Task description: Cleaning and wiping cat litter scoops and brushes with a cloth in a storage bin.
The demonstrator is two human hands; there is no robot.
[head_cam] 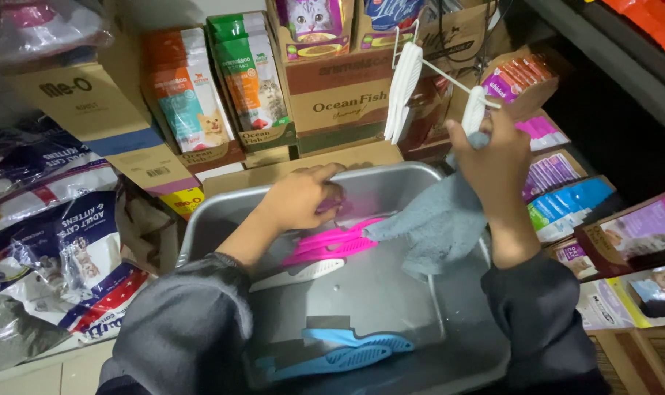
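Item: grey plastic tray [391, 292], rectangular and deep-walled, set low among pet-food stock. Contents: pink slotted scoops [332, 243] near the far wall, one white scoop [303, 272] just beside them, blue scoops [347, 350] stacked at the near end. Left hand [303, 196]: reaching into the tray's far side, fingers curled down onto the handle end of the pink scoops, touching them; whether it grips or only presses, I cannot tell. Right hand [493, 157]: raised above the tray's right rim, closed around a grey cloth [438, 223] that hangs down into the tray, and around the end of a white scoop [449, 82] lifted clear, its slotted head pointing up and left. Both forearms in dark sleeves. Step in hand, by judgement: wiping scoops one at a time, the white one being cleaned with the cloth while the pink ones are steadied or picked over. Next move calls for a firm hold on the thin handle while the cloth passes along the slots, and a place to set the finished piece apart from those unwiped. Surroundings: cardboard cartons [339, 95] of cat-food bags behind the tray, large pet-food sacks [47, 256] at left, small pouches in boxes [566, 197] at right, tiled floor [47, 373] at lower left.
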